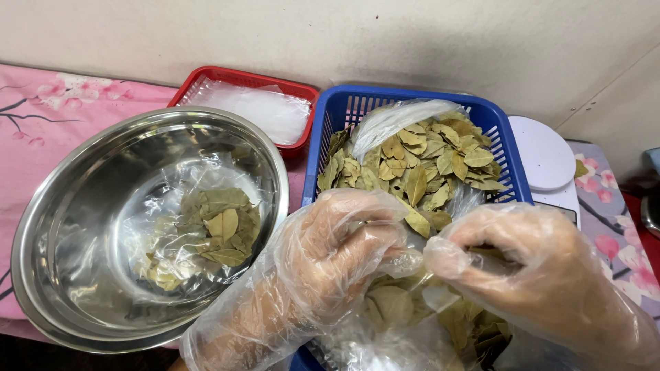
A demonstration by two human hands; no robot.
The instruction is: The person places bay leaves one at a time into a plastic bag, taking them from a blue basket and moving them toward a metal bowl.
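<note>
Both my hands wear thin clear plastic gloves. My left hand and my right hand are together over the near end of a blue plastic basket, each pinching the mouth of a small clear plastic bag with dried bay leaves inside it. The basket holds a heap of dried bay leaves lying on a larger clear bag. To the left, a steel bowl contains one filled clear bag of leaves.
A red basket with clear empty bags stands behind the bowl. A white kitchen scale sits to the right of the blue basket. A pink floral cloth covers the table. A wall runs along the back.
</note>
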